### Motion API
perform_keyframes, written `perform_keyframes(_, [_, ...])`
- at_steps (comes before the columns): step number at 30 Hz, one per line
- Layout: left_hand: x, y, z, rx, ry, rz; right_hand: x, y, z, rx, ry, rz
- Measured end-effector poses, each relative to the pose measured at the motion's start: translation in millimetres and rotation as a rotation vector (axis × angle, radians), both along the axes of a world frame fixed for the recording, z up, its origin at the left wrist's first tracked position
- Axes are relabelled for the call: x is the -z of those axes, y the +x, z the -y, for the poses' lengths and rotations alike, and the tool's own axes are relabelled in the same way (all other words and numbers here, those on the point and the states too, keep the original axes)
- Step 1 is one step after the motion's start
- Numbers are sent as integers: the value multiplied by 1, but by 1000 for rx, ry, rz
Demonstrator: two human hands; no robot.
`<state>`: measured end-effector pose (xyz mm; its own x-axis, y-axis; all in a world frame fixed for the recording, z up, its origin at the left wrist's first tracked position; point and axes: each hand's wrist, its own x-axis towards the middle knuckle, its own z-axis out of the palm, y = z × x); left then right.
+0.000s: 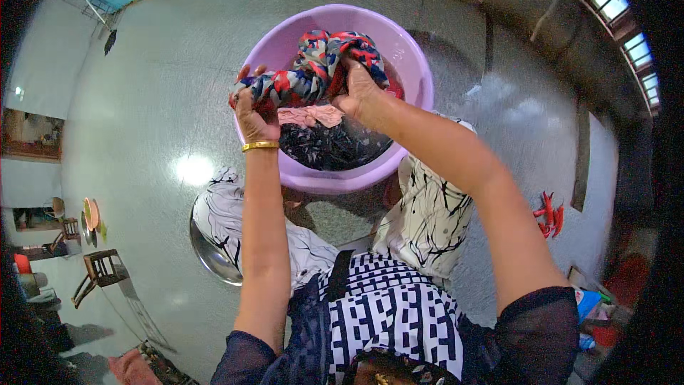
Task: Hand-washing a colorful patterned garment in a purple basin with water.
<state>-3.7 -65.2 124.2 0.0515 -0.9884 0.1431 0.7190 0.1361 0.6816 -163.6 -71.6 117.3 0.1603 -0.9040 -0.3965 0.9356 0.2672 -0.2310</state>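
Both hands hold a wet, twisted cloth garment (288,85) patterned in red, white, grey and dark blue above a pink-purple plastic basin (315,182). My left hand (255,112), with a gold bangle at its wrist, grips the garment's left end over the basin's left rim. Around its right part my right hand (359,88) is closed; some fingers are hidden by the cloth. Dark water fills the basin's lower part. A dark garment (326,144) is soaking there, with a pink cloth (312,116) beside it. A bit of red fabric (394,88) shows at the right.
The basin stands on a smooth grey floor (160,117), between my knees. A metal bowl (214,259) lies beside my left leg. Red chilli peppers (549,215) lie at the right. A wooden chair (104,270) and an orange basin (92,214) are at the left.
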Motion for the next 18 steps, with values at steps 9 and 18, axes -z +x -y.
perform_keyframes(9, [-26, -15, 0, -14, -249, 398, 15, -6, 12, -229, -39, 99])
perform_keyframes(18, [-46, -34, -19, -19, -589, 1085, 24, -4, 19, -386, 41, 3])
